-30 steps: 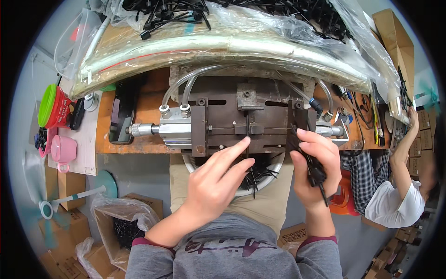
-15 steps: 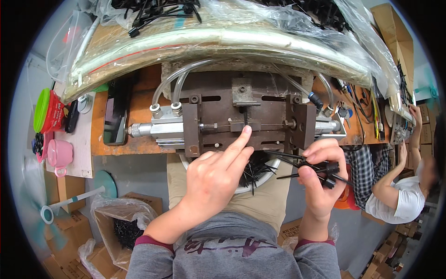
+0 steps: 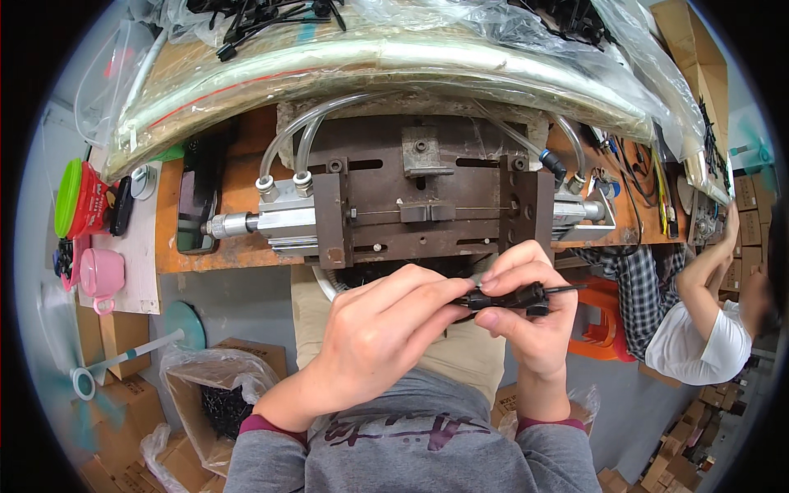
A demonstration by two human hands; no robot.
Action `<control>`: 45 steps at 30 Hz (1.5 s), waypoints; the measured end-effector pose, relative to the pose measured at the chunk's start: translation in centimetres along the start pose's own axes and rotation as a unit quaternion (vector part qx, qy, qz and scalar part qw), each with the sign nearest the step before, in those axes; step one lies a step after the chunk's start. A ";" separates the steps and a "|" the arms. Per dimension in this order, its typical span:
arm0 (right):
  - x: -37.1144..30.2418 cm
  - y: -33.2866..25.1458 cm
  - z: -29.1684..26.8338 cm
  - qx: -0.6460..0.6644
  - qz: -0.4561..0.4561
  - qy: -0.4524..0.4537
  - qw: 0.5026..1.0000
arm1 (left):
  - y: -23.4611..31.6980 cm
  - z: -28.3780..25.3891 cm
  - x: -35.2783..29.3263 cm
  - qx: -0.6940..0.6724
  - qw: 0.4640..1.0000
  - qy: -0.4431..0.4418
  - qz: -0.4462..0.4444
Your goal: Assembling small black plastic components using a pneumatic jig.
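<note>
Just in front of the brown metal fixture (image 3: 374,181), my two hands meet. My right hand (image 3: 538,333) is closed around a small bunch of black plastic pieces (image 3: 530,297) with thin stems and thicker heads. Its thumb and fingers press the bunch from both sides. The fingers of my left hand (image 3: 366,341) are pinched together at the left end of the bunch; their tips partly hide what they grip. Beyond the hands, a small grooved block (image 3: 427,212) sits mid-fixture, with a thin wire running across to both sides. No black piece shows in it.
Silver cylinders (image 3: 292,220) with clear hoses flank the fixture. A plastic-covered ledge (image 3: 394,62) with more black pieces rises behind. At left are a phone (image 3: 197,197) and a pink cup (image 3: 103,271). A co-worker (image 3: 699,337) sits at right, near an orange stool (image 3: 604,320).
My left hand has left the block and come back to the bunch in my right hand, which has shifted left. The black piece that stood in the fixture is gone from it.
</note>
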State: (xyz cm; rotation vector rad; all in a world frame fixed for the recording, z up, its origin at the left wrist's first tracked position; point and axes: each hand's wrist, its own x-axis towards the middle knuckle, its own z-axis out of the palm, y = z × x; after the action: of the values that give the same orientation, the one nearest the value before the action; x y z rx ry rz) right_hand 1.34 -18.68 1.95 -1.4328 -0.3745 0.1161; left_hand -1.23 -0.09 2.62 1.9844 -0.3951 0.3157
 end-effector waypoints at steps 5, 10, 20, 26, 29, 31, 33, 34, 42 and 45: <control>-0.3 -0.1 0.6 0.044 0.032 0.013 0.998 | -0.4 -0.3 -0.2 0.021 1.000 0.002 0.006; -0.2 -0.4 0.7 0.037 0.061 0.018 0.997 | 0.5 -0.2 0.4 0.018 0.998 0.043 0.036; -0.1 0.1 -0.5 0.185 0.191 -0.033 0.963 | -0.6 -1.6 0.2 -0.022 0.995 -0.054 0.081; -0.3 -0.1 -0.8 0.216 0.207 0.037 0.953 | -0.7 -1.9 -0.6 -0.066 0.997 0.020 0.033; -0.4 -0.9 -0.3 0.113 0.124 0.105 0.980 | -1.6 -1.3 -0.7 0.091 0.992 0.045 0.070; -0.5 -1.7 -0.2 0.083 0.097 0.154 0.980 | -2.3 -0.4 -0.7 0.201 0.975 0.032 0.094; -0.8 -2.1 0.1 0.035 0.076 0.183 0.980 | -3.0 1.0 -1.0 0.226 0.968 0.042 0.099; -0.9 -2.0 0.0 0.017 0.045 0.176 0.983 | -3.2 1.5 -1.1 0.239 0.965 0.045 0.097; -1.9 -1.2 0.0 -0.369 -0.208 0.163 0.891 | -3.1 1.7 -0.3 0.289 0.954 0.027 0.074; -1.6 -1.1 -0.5 -0.484 -0.295 0.131 0.814 | -3.1 1.6 -0.4 0.292 0.953 0.026 0.074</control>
State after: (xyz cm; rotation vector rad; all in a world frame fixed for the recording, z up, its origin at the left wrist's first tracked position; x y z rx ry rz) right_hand -0.20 -19.80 2.70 -2.2158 -0.6824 -0.8980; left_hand -0.22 -0.21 -0.78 2.5214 -0.4532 0.6372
